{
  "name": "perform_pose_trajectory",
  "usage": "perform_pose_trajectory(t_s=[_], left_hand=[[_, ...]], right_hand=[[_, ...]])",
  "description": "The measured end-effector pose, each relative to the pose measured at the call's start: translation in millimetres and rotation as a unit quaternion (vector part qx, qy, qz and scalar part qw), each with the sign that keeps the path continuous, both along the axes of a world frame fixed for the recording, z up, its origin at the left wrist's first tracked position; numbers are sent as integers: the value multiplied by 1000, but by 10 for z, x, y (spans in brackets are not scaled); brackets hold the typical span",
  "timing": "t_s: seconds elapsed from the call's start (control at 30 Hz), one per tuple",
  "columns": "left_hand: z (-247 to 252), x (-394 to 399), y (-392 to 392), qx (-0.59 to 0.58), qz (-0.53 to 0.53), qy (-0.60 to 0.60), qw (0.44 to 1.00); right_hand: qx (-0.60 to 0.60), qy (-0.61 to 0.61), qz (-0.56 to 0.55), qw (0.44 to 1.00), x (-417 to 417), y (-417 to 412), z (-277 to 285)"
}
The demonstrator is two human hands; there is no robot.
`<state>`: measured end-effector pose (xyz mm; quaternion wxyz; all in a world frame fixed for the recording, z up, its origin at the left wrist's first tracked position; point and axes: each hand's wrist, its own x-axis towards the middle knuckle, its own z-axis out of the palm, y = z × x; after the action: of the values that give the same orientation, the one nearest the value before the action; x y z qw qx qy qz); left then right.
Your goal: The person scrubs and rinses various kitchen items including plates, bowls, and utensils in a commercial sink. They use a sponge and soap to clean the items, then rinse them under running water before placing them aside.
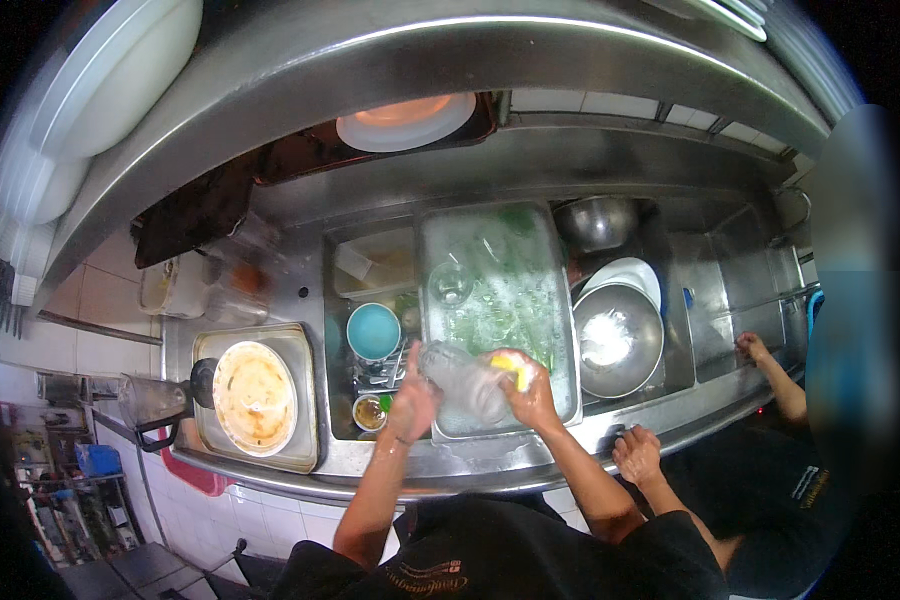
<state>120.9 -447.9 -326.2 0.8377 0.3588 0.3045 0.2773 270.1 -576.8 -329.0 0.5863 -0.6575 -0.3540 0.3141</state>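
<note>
A clear, motion-blurred container (461, 379), perhaps a glass or plastic jar, is between my two hands above a large rectangular tub of soapy water (506, 300). My left hand (414, 405) supports its left side, with a finger pointing up. In my right hand (525, 386) is a yellow and white sponge (511, 367), pressed at the container's right side. Another clear round vessel (451, 283) lies in the suds near the tub's left wall. Left of the tub, a turquoise bowl (373, 331) stands above metal cutlery (394, 369), and a small cup with brownish contents (370, 413) is nearer me.
Steel bowls (619, 341) and a white plate (634, 274) fill the basin to the right. A stained white plate (255, 397) rests on a metal tray (307, 397) at left. A steel shelf (450, 52) overhangs the sink. A co-worker's hands (637, 454) are close on my right.
</note>
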Motion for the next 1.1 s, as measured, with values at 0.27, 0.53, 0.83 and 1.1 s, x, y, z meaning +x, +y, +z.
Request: perform_pose_trajectory(t_s=[0.27,0.53,0.83,1.1], left_hand=[[-418,353,1,-224,92,-167,956],[-646,677,-277,-221,3,-98,970],[-795,1369,-476,106,-214,190,952],[-1522,1524,-597,263,-177,354,880]], right_hand=[[-107,230,-117,960,-463,-36,-517],[9,450,-171,877,-349,-578,-1169],[13,194,-607,771,2090,-2232,-1160],[41,184,-715,673,3804,-3061,-1615]])
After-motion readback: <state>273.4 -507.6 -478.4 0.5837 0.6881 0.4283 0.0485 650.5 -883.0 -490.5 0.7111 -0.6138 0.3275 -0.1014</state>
